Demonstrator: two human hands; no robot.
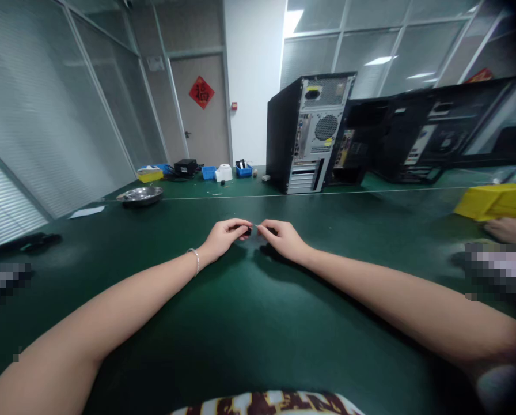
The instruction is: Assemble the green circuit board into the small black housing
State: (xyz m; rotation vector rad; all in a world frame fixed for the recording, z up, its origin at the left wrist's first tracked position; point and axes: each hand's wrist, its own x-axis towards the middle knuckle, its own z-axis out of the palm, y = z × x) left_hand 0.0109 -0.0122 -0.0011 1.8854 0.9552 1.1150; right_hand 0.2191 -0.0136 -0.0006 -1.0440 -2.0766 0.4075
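Both hands meet over the middle of a green tabletop (241, 323). My left hand (224, 237), with a bracelet (194, 260) at its wrist, is closed on a small black piece (247, 231); the fingers cover much of it, so its kind does not show. Just to the right, my right hand (283, 236) has its thumb and forefinger pinched together. A tiny pale tip (255, 226) shows at these fingertips, too small to name. The two hands are close together with a narrow gap between them.
A metal bowl (141, 196) stands at the back left, near small blue bins (243, 170) and a yellow tray (150, 175). Computer towers (312, 135) line the back right. At the right edge, another person's hand (511, 230) lies by a yellow bin (493, 202).
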